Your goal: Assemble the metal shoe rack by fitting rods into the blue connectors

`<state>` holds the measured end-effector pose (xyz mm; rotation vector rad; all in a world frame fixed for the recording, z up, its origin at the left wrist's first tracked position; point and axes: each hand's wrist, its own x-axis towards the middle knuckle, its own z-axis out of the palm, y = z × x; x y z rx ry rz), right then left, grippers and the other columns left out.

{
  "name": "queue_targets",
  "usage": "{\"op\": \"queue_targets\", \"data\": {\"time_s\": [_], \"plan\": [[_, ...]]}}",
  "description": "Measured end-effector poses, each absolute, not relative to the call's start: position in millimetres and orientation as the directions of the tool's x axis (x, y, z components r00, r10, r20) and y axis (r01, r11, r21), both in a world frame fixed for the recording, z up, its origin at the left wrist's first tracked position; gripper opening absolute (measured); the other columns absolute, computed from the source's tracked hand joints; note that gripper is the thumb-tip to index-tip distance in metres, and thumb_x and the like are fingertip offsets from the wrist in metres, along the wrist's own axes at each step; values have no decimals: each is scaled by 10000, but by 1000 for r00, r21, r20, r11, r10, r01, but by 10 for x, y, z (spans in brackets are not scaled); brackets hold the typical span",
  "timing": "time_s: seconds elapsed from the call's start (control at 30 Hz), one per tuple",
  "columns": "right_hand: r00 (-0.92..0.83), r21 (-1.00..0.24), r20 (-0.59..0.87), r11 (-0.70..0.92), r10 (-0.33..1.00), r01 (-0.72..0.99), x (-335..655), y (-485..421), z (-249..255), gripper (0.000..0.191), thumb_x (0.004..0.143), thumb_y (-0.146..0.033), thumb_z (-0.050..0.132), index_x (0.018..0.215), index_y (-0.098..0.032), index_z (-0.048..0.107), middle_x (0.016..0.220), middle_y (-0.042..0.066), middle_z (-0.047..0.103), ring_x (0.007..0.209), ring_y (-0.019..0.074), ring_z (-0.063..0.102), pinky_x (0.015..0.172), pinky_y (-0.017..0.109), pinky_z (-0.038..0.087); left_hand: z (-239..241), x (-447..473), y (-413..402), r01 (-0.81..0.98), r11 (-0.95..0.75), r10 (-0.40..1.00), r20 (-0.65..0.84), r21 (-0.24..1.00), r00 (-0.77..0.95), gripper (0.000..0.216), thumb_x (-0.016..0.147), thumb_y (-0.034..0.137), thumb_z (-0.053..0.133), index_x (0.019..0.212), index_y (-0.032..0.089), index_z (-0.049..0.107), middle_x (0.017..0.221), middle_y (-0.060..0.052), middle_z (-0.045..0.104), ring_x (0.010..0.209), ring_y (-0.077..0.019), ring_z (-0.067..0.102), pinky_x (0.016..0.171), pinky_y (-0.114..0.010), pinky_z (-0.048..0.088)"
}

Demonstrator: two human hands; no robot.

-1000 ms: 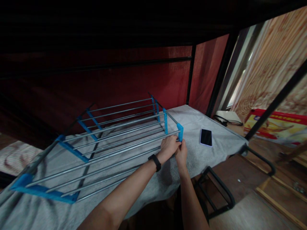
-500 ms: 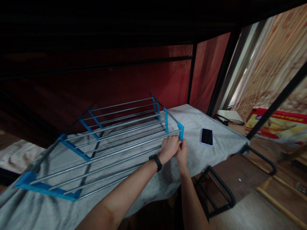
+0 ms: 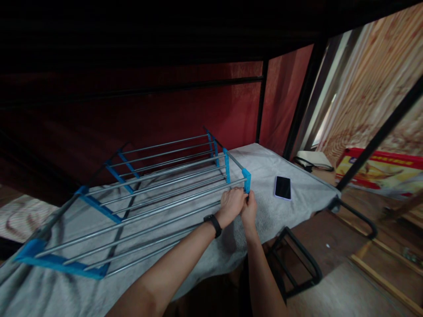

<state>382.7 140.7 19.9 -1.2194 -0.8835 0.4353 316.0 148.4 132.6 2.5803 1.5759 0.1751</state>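
A drying rack point(image 3: 165, 207) with grey metal rods and blue plastic end pieces lies across the grey bedding point(image 3: 264, 163). Its near right corner is between my hands. My left hand point(image 3: 232, 201), with a black band on the wrist, is closed around the lower part of that corner. Just beside it, my right hand point(image 3: 249, 209) pinches the same blue end piece from the right. The two hands touch, and the fingertips are partly hidden behind the blue plastic and each other.
A phone point(image 3: 283, 188) lies on the bedding to the right of my hands. Black bed frame posts point(image 3: 304, 97) rise at the right, and a black metal ladder point(image 3: 302, 259) stands below the bed's edge. A red and yellow box point(image 3: 380, 171) and a notebook point(image 3: 315, 159) are farther right.
The view has shifted a little, so everything sits slightly farther left. Both hands keep their grip at the rack's corner, with hardly any visible movement.
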Motion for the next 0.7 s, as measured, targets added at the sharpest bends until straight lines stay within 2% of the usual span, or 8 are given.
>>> {"op": "queue_targets", "data": {"time_s": [0.3,0.5,0.7], "plan": [[589,-924,373,343,716,168,3825,1411,200,288,881,-288,448,1106,-197,603,990,59,668,905,200,592,850,347,455,1358,3141,1552,889,-382,922,37,251,386,247,929,419,560,1031,261,719,1049,-73,751,1032,-240,687,851,-320,502],[586,-924,375,339,718,176,3823,1406,207,264,879,-282,452,1079,-202,604,951,45,659,881,194,589,820,332,455,1337,3129,1591,882,-370,926,34,292,377,243,907,436,582,1007,272,730,1035,-64,759,1012,-247,694,826,-321,507],[585,-922,380,342,717,179,3824,1420,152,231,878,-310,485,1041,-203,609,874,26,643,795,184,569,760,323,461,1322,3144,1550,889,-371,927,56,269,370,235,914,421,570,996,268,728,1017,-69,760,1002,-241,696,831,-316,505]]}}
